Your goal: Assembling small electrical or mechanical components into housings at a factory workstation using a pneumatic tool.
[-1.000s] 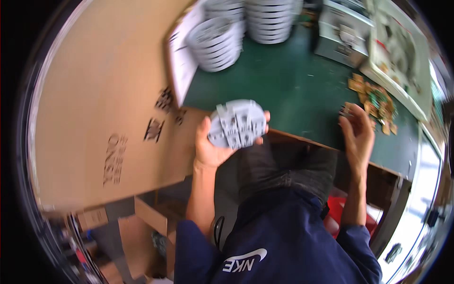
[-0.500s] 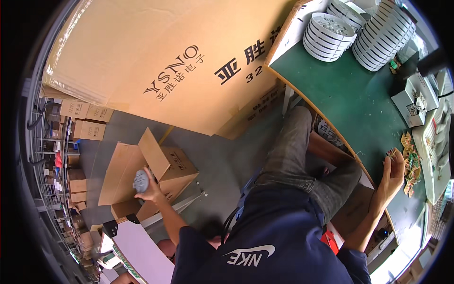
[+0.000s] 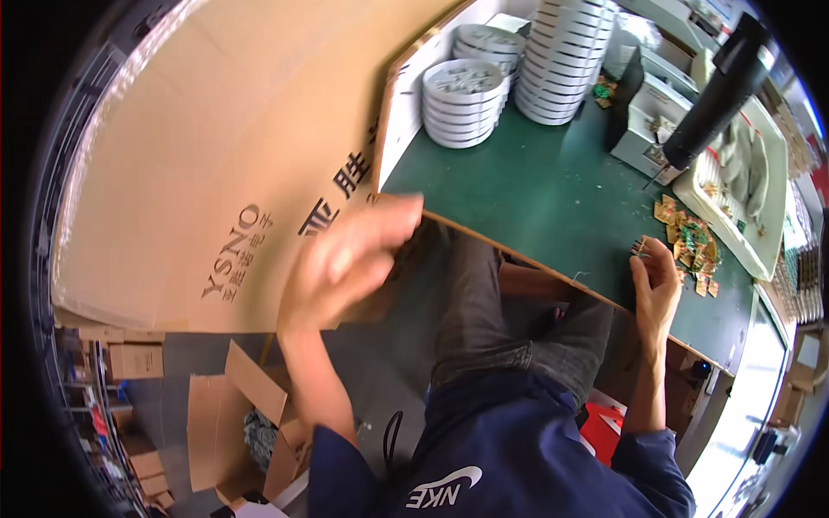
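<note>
My left hand (image 3: pixel 352 259), blurred by motion, is stretched out near the corner of the green worktable (image 3: pixel 527 207); its thumb is apart from the fingers and nothing shows in it. Low over the tabletop on the right, my right hand (image 3: pixel 658 281) pinches a small component with dark pins (image 3: pixel 639 248), too tiny to name exactly. Just beyond it lies a loose heap of small circuit boards (image 3: pixel 691 237), yellow-brown with green parts. At the lower left an open carton (image 3: pixel 211 423) has grey round pieces (image 3: pixel 260 439) inside.
A huge cardboard box (image 3: pixel 173 164) stands left of the table. At the back are a short stack of white round trays (image 3: pixel 464 116) and a taller stack (image 3: pixel 560 65). A black electric screwdriver (image 3: pixel 717 99) hangs above a grey box (image 3: pixel 646 112). A white tray (image 3: pixel 760 246) holds gloves.
My left hand has left the carton and swung up toward the table; the grey piece it held is gone from it. My view has turned right. The right hand keeps its pinch.
</note>
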Tool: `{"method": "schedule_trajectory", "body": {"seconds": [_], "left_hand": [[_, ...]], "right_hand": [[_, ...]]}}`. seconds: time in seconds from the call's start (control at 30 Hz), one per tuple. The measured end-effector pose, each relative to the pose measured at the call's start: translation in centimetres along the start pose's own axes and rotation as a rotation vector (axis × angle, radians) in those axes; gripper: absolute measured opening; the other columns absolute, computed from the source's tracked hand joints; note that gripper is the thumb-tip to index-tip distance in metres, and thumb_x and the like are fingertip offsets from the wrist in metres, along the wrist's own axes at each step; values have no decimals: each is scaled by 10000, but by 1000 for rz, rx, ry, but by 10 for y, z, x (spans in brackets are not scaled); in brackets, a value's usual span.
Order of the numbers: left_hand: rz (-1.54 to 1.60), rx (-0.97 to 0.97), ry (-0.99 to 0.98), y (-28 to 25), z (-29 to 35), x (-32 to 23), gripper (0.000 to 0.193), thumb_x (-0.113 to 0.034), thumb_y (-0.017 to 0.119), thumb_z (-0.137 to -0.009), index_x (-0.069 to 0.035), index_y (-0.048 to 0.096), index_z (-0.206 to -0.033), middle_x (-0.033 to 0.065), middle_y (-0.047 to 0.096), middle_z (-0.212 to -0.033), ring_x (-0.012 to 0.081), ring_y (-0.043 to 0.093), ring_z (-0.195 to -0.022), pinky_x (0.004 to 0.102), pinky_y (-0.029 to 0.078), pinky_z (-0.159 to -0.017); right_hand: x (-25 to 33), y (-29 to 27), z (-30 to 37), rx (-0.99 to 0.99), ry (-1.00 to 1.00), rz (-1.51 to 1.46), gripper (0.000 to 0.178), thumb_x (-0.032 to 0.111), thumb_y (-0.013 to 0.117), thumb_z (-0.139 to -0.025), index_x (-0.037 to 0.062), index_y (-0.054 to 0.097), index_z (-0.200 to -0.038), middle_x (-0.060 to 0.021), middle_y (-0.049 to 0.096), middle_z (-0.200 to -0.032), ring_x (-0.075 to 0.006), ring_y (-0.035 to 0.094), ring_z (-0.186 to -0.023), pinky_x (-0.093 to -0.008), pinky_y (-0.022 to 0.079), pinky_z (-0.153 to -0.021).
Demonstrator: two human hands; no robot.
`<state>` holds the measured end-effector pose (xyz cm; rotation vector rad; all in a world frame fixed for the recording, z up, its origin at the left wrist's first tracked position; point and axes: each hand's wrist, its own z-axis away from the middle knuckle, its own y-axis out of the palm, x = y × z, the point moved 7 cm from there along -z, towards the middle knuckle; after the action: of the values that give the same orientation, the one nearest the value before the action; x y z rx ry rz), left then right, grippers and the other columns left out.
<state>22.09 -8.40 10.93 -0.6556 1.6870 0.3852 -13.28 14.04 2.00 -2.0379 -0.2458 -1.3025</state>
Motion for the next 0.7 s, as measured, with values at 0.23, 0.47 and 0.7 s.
{"method": "schedule_trajectory", "body": {"seconds": [0.23,0.47,0.7], "left_hand": [[-1149,194,-273,-12,-236,23,995,-746,788,-699,9,597,-1319,268,617,-1332,362,584,-1282,452,462,-1067],[-1182,131,-227,-5,-245,19,956,-693,801,-716,24,605,-1317,272,661,-1252,345,652,-1176,437,520,-979],[355,-55,36,29,-165,18,795,-537,628,-967,41,438,-1479,244,592,-1377,354,654,-1182,492,537,-1004]], "right_hand": [[-10,-4,0,-31,28,-210,349,-7,682,-947,-10,622,-1291,-86,682,-1101,-110,662,-893,-250,554,-809],[-6,-4,2,-21,78,-223,349,14,670,-970,-25,606,-1310,-72,652,-1116,-104,635,-930,-246,542,-814],[-13,-6,1,-33,82,-218,356,-8,668,-964,-13,606,-1314,-55,649,-1101,-91,629,-926,-242,541,-812]]}}
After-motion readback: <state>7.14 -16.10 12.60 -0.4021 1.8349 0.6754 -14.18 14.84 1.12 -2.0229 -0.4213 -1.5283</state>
